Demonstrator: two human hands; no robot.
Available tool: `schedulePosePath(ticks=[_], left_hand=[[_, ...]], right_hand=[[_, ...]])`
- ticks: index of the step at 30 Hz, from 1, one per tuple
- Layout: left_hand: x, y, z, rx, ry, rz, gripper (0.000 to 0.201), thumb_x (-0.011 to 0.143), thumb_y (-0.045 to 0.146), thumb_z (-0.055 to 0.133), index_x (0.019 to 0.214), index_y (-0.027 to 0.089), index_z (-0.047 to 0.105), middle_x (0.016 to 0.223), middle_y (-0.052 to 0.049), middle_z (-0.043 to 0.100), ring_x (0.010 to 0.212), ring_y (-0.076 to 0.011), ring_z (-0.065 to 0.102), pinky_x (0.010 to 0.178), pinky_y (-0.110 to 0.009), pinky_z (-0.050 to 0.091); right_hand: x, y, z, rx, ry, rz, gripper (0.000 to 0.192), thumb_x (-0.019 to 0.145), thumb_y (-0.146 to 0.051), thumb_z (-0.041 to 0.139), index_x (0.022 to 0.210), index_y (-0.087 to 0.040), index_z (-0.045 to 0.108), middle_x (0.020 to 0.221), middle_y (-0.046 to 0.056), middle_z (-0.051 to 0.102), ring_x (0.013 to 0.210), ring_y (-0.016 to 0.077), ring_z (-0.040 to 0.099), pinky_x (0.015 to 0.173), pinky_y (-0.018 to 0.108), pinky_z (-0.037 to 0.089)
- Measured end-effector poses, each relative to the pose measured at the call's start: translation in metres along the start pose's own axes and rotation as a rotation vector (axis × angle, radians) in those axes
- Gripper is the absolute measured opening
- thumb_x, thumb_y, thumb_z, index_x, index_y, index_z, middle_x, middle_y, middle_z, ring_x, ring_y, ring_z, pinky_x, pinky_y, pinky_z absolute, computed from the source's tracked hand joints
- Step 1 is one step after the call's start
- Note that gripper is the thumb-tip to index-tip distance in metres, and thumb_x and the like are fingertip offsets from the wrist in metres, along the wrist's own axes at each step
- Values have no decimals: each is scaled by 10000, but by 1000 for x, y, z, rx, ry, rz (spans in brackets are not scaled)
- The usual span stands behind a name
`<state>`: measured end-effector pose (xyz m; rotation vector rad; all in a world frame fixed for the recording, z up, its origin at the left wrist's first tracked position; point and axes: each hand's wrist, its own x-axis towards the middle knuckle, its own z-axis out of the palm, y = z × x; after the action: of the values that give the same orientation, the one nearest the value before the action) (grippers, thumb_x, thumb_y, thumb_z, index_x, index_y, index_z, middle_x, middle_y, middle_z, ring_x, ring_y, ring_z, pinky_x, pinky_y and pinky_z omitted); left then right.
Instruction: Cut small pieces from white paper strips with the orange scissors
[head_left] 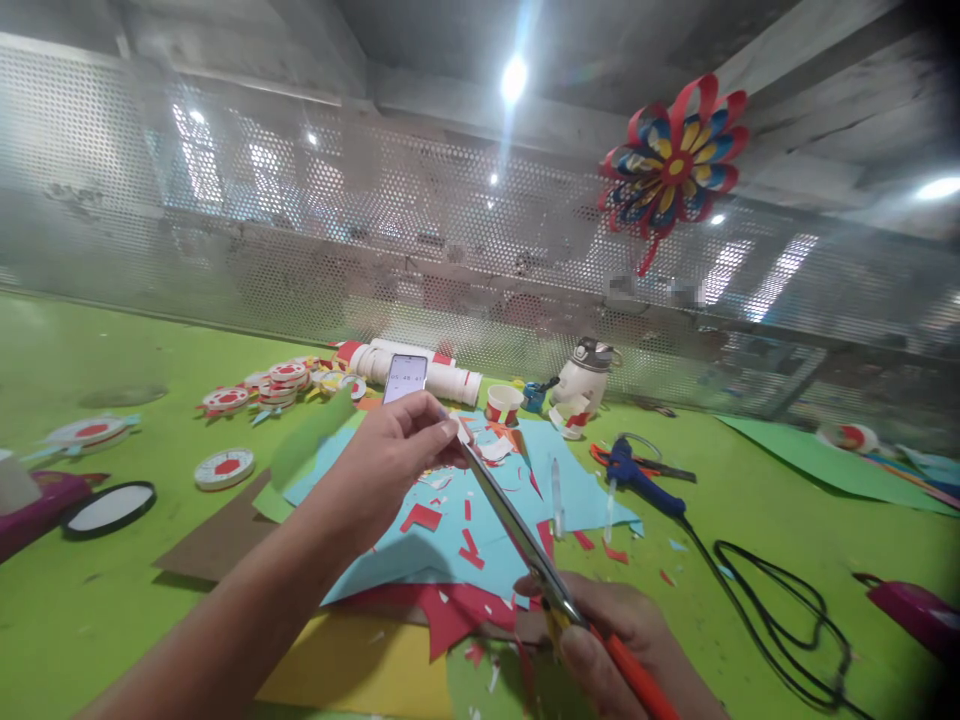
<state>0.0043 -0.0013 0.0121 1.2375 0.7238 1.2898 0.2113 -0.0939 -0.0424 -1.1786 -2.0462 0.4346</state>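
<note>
Scissors (pixel 517 530), long-bladed with an orange handle, gripped in the right hand (pixel 615 640) at 5 o'clock, blades shut or nearly so, tips pointing toward 11 o'clock. Left hand (pixel 390 465) closed in a pinch at those tips, holding a small pale paper scrap (pixel 461 428) right against the blade ends. Risk here: fingertips touching the cutting edge, so a snip or a slip likely nicks skin; scrap so small it may twist or drop into the litter. Below, blue paper (pixel 450 540) strewn with red offcuts (pixel 424 518) on the green table (pixel 750 520). At 2 o'clock, blue glue gun (pixel 634 470) with its black cord (pixel 780 610) looping near the right wrist, easy to snag. At 12 o'clock, phone (pixel 405 378) propped against a white tube (pixel 442 375).
</note>
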Motion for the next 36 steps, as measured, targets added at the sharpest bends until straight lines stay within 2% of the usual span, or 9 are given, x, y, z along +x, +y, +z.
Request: schedulePosePath(ticks=[9, 14, 23, 28, 32, 36], left_hand=[[0, -1, -2, -6, -26, 0, 122, 730, 208, 648, 661, 152, 565, 661, -13, 615, 649, -129, 588, 704, -288, 479], [-1, 0, 1, -17, -9, -14, 120, 722, 193, 651, 653, 150, 563, 657, -17, 620, 638, -128, 592, 688, -279, 477], [3, -1, -5, -86, 40, -32, 136, 694, 188, 679, 631, 143, 568, 657, -38, 634, 655, -152, 635, 721, -296, 493], [3, -2, -5, -65, 16, -17, 123, 726, 211, 666, 655, 145, 590, 685, -41, 639, 676, -148, 625, 722, -290, 489], [2, -1, -5, -72, 15, -2, 115, 734, 205, 658, 661, 143, 595, 683, -32, 634, 661, -140, 617, 708, -286, 489], [1, 0, -4, -62, 18, -4, 113, 742, 204, 649, 666, 143, 593, 693, -33, 639, 663, -136, 610, 705, -283, 485]], right_hand=[[-1, -2, -1, 62, -33, 44, 488, 908, -539, 346, 846, -178, 669, 596, 36, 605, 581, 180, 595, 518, 238, 451], [0, 0, -2, 120, -63, 42, 448, 915, -497, 369, 855, -160, 658, 625, 34, 609, 557, 153, 564, 529, 229, 447], [1, 5, 2, 128, -128, -52, 548, 863, -608, 372, 810, -163, 689, 592, 23, 581, 532, 138, 522, 514, 211, 434], [1, 7, 2, 115, -77, 6, 533, 866, -595, 350, 788, -164, 654, 627, 44, 605, 559, 158, 551, 497, 221, 421], [2, 6, 1, 102, -31, 26, 485, 883, -558, 367, 908, -178, 668, 588, 20, 567, 530, 153, 520, 491, 228, 400], [4, 4, 2, 171, -58, 32, 540, 897, -572, 332, 1029, -152, 644, 630, 16, 565, 525, 137, 508, 509, 231, 392]])
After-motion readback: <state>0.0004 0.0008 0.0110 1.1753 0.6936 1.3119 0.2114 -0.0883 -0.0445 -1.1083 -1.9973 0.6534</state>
